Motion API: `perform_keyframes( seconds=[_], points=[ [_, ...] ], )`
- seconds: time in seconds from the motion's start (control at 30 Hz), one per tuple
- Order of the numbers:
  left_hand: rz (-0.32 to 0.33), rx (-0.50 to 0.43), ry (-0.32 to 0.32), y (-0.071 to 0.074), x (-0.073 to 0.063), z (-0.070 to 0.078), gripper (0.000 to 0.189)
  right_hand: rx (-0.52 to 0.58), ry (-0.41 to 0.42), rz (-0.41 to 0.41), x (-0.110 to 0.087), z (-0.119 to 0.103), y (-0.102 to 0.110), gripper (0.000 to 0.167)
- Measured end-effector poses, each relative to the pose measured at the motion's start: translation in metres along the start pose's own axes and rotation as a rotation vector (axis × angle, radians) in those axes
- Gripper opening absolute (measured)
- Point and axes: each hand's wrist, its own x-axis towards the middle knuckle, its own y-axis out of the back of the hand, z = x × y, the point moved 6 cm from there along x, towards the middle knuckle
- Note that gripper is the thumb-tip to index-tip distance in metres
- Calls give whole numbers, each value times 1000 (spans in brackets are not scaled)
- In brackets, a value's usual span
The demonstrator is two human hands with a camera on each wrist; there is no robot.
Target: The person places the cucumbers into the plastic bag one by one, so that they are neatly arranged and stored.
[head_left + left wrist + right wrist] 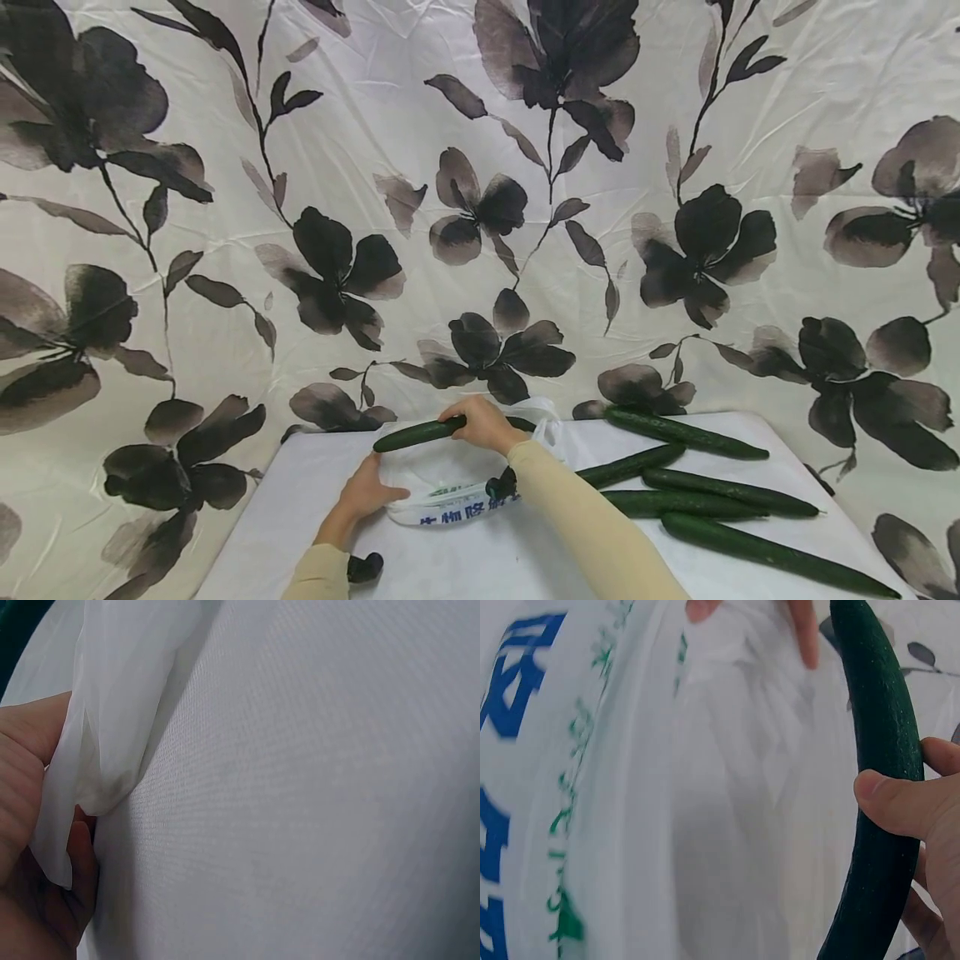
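My right hand grips a long dark green cucumber near its middle, thumb on one side, fingers on the other. It is held across the mouth of a white plastic bag with blue and green printing. My left hand holds the bag's left rim, thumb and forefinger spread apart. In the left wrist view, thin plastic hangs between that thumb and the curled fingers. The right wrist view shows the cucumber beside the bag's mouth, with the left fingertips at the top.
Several cucumbers lie on the right of the white-covered table, one of them farther back. A floral cloth hangs behind the table. Dark wrist-worn devices show by both forearms.
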Motion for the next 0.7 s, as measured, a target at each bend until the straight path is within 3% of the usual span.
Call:
perform_keyframes(
  seconds=[0.5,0.7],
  points=[
    [7,-11,-30,-1,1,4,116,66,-50,21,-10,21,-12,31],
    [6,12,-6,1,0,2,117,45,-36,12,-10,22,-16,32]
  ],
)
